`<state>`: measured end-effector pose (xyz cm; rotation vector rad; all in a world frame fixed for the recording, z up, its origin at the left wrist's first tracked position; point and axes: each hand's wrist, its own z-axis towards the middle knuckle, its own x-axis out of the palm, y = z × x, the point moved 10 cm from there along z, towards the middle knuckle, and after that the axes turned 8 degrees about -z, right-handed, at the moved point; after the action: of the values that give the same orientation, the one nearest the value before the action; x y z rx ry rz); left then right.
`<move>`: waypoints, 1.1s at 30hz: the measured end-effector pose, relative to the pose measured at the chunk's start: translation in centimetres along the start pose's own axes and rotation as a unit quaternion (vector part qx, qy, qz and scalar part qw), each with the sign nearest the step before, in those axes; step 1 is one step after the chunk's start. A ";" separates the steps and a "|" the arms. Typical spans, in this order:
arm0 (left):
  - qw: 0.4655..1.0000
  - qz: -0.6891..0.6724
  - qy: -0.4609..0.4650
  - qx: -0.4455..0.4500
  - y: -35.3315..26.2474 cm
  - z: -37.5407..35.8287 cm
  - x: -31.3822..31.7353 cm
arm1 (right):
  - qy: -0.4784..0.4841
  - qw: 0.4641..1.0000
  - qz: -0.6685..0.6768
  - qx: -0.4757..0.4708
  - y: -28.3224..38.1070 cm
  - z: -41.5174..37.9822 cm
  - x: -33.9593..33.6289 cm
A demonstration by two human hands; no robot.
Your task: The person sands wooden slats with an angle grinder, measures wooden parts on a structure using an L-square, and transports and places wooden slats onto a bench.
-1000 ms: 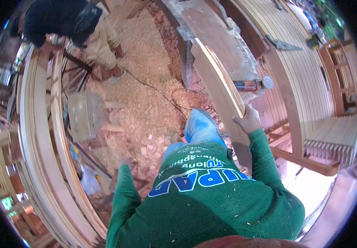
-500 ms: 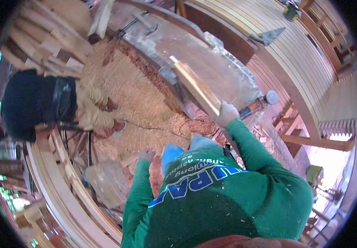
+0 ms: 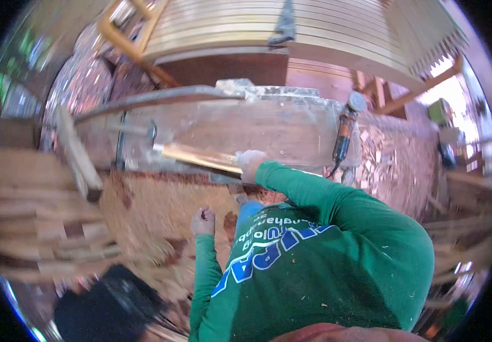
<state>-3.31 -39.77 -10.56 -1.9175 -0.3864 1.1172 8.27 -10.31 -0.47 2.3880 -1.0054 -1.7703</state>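
Note:
My right hand (image 3: 250,165) grips the near end of a narrow wooden piece (image 3: 200,156) with a pale tip at its far end. That piece lies slanted over the front part of a worn workbench (image 3: 291,128). Lower down, my left hand (image 3: 203,222) hangs over the sawdust-covered ground, its fingers loosely bent and a gap between them, with nothing seen in it. On the bench to the right rests an orange and black power tool (image 3: 343,137) with a round head. A T-shaped, hammer-like tool (image 3: 152,132) lies on the left part of the bench, blurred.
Behind the bench stands a large slatted wooden piece (image 3: 217,25) with a grey triangular tool (image 3: 283,28) on it. A rough timber (image 3: 76,154) juts out at left, above stacked boards (image 3: 35,228). A person in dark clothing (image 3: 109,305) is at lower left. Wood offcuts (image 3: 380,154) litter the right.
My view has turned left, so the bench now runs across it and the other person appears lower. The wooden piece, still in my right hand, now lies closer to level in view.

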 end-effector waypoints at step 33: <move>0.762 0.482 0.337 0.272 -25.1 12.7 21.0 | -0.178 0.746 0.244 0.593 -43.9 -18.4 7.9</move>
<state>1.52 -5.42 -5.09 -1.7772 1.3303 0.8502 46.67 14.11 -16.54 1.6364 -3.1881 -1.5362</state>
